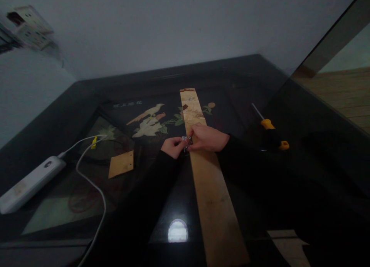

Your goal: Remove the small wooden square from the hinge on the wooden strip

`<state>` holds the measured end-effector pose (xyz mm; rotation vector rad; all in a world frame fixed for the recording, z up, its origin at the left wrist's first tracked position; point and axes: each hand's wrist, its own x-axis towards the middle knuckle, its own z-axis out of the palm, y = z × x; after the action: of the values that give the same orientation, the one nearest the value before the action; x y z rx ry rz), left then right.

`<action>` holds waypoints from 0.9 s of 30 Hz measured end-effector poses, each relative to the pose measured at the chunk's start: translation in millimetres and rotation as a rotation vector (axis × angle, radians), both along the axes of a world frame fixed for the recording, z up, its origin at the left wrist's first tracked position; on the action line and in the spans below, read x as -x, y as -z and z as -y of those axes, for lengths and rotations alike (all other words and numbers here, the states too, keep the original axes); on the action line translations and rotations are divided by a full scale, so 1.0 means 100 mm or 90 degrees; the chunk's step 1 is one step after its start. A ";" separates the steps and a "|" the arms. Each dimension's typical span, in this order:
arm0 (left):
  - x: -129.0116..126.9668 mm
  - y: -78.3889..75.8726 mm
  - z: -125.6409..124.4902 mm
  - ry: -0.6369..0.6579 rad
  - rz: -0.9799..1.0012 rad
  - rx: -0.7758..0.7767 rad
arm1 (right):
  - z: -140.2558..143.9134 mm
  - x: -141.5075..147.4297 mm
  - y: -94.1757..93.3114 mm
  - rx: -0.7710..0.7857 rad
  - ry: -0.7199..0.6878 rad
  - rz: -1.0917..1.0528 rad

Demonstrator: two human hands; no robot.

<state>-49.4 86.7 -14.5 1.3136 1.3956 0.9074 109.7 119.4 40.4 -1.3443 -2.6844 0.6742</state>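
A long wooden slat (212, 190) lies lengthwise on a dark glass table (254, 82). My left hand (172, 146) pinches a small metal hinge-like piece (186, 140) at the slat's left edge. My right hand (208, 138) rests on top of the slat and touches the same piece with its fingertips. Both sleeves are dark.
A yellow-and-black screwdriver (271, 133) lies to the right of the slat. A small square wooden piece (121, 164) lies to the left. A white power bank (29, 182) with a white cable (92, 182) sits at far left. A bird picture (148, 120) shows under the glass.
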 end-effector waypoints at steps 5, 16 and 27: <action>-0.04 -0.01 0.03 -0.025 0.004 0.000 | -0.04 0.01 0.05 0.011 0.008 -0.006; -0.01 0.00 0.01 -0.019 0.029 0.028 | -0.05 0.02 0.05 0.006 -0.001 -0.022; 0.00 0.02 0.02 -0.007 0.073 0.019 | -0.03 0.02 0.01 0.023 -0.010 -0.032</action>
<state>-49.8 84.3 -16.8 1.2140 1.3230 0.9515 107.7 122.1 39.6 -1.2965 -2.6589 0.7516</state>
